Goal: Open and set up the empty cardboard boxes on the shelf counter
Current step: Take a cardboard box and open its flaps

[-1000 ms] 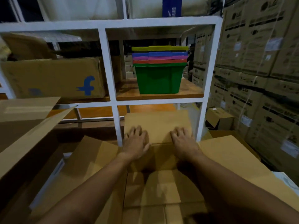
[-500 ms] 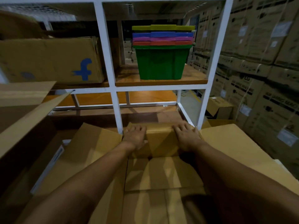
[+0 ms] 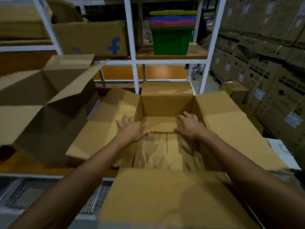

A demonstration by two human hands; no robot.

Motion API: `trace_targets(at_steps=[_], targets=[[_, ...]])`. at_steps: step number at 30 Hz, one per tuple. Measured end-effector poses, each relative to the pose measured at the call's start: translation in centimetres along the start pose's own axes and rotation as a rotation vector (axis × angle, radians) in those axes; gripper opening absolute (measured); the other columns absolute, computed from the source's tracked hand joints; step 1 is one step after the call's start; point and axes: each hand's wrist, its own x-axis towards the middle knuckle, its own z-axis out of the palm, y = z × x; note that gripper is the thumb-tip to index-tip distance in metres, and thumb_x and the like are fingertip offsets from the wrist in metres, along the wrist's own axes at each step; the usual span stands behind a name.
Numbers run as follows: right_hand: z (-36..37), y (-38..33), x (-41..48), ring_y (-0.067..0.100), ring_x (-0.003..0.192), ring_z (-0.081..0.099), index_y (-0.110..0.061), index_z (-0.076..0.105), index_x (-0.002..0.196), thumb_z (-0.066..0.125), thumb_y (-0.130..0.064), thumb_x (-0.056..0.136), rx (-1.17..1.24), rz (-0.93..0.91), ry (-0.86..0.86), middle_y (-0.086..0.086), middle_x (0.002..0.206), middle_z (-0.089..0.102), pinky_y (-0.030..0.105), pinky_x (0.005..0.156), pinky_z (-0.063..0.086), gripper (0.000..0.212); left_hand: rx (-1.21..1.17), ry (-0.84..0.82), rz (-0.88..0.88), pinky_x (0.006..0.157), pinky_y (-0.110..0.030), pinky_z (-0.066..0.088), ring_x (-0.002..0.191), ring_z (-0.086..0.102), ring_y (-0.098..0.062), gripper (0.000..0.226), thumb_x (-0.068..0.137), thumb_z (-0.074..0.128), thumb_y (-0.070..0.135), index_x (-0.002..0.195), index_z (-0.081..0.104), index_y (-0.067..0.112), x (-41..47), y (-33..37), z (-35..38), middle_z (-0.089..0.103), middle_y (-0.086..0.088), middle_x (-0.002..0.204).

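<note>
Hands: left hand (image 3: 132, 129) and right hand (image 3: 189, 125) apart, fingers spread, gripping nothing, inside the box (image 3: 166, 104).
Change: far flap, pressed moments ago, now folded outward.
Box: on the counter (image 3: 24, 162), seemingly set up.

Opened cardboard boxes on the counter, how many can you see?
2. The middle box, flaps spread, where the left hand and right hand reach; the left box beside it, flaps open too. More may lie out of frame.

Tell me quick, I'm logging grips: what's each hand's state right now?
Left hand: open, fingers spread, at the left wall of the box.
Right hand: open, fingers spread, inside the box.
</note>
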Motion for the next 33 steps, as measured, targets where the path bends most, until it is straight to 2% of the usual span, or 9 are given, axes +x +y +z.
trace_targets(at_steps=[3,5,7,11,14,17,24,30,33], targets=[[0.0,-1.4,-6.6,0.036,0.149,0.013,-0.032,0.027,0.154,0.057,-0.071,0.083,0.062,-0.054,-0.214,0.008,0.164,0.015,0.053,0.118,0.02,0.087,-0.076,-0.014,-0.061,0.113,-0.071,0.003,0.15,-0.001,-0.045,0.083,0.082,0.035,0.085,0.143,0.049,0.031,-6.4,-0.5,1.3,0.015,-0.016,0.163],[-0.5,-2.0,-10.3,0.032,0.149,0.016,-0.033,0.026,0.154,0.062,-0.07,0.079,0.069,-0.077,-0.492,0.002,0.165,0.015,0.051,0.117,0.02,0.091,-0.177,-0.025,-0.087,0.114,-0.071,0.001,0.15,-0.004,-0.045,0.093,0.074,0.036,0.091,0.144,0.048,0.031,-9.4,-1.0,1.8,0.011,-0.014,0.165],[0.0,-2.0,-12.7,0.029,0.146,0.024,-0.032,0.03,0.153,0.068,-0.067,0.076,0.071,-0.049,-0.618,0.001,0.162,0.021,0.048,0.116,0.026,0.093,-0.26,-0.101,-0.07,0.114,-0.071,-0.001,0.15,-0.009,-0.044,0.097,0.069,0.044,0.091,0.147,0.044,0.033,-11.7,-1.5,1.8,0.002,-0.011,0.167],[3.6,-1.9,-14.6,0.026,0.131,0.046,-0.032,0.042,0.144,0.072,-0.073,0.067,-0.062,-0.014,-0.347,0.0,0.146,0.05,0.048,0.104,0.039,0.092,-0.229,-0.276,0.043,0.114,-0.073,0.0,0.147,-0.02,-0.044,0.106,0.06,0.068,0.079,0.152,0.034,0.038,-13.9,-2.0,2.4,-0.024,-0.008,0.164],[6.3,-2.1,-15.1,0.025,0.125,0.049,-0.032,0.049,0.134,0.065,-0.077,0.069,-0.199,-0.031,-0.033,0.0,0.135,0.057,0.051,0.102,0.036,0.08,-0.171,-0.203,0.061,0.112,-0.073,0.002,0.146,-0.02,-0.048,0.107,0.054,0.077,0.076,0.147,0.042,0.037,-13.4,-1.8,4.0,-0.029,-0.01,0.162],[8.1,-2.4,-14.6,0.023,0.125,0.045,-0.034,0.053,0.127,0.06,-0.075,0.074,-0.259,0.01,0.179,-0.003,0.133,0.057,0.048,0.1,0.034,0.067,-0.172,-0.056,0.062,0.115,-0.068,0.012,0.149,-0.005,-0.046,0.091,0.057,0.076,0.076,0.132,0.059,0.028,-12.9,-1.5,4.6,-0.02,-0.009,0.165],[9.1,-3.3,-13.3,0.021,0.124,0.044,-0.035,0.055,0.122,0.062,-0.073,0.074,-0.225,0.11,0.269,-0.006,0.133,0.054,0.046,0.103,0.031,0.061,-0.185,0.021,0.1,0.117,-0.067,0.012,0.15,-0.001,-0.044,0.083,0.061,0.073,0.077,0.121,0.064,0.02,-11.0,-2.2,4.9,-0.013,-0.008,0.166],[6.7,-3.1,-14.6,0.025,0.142,0.026,-0.036,0.033,0.147,0.062,-0.077,0.071,-0.146,0.043,0.091,0.0,0.155,0.032,0.049,0.112,0.027,0.09,-0.128,-0.074,0.17,0.113,-0.071,-0.003,0.149,-0.014,-0.045,0.1,0.067,0.055,0.087,0.146,0.042,0.028,-11.6,-2.9,3.2,-0.012,-0.013,0.166],[4.1,-3.8,-15.6,0.025,0.151,0.01,-0.031,0.02,0.155,0.053,-0.078,0.078,-0.005,0.067,0.12,0.002,0.165,0.015,0.05,0.116,0.023,0.096,-0.277,0.024,0.198,0.117,-0.067,0.001,0.151,-0.012,-0.037,0.088,0.083,0.043,0.081,0.152,0.034,0.028,-12.9,-2.9,1.0,-0.004,-0.009,0.167]])
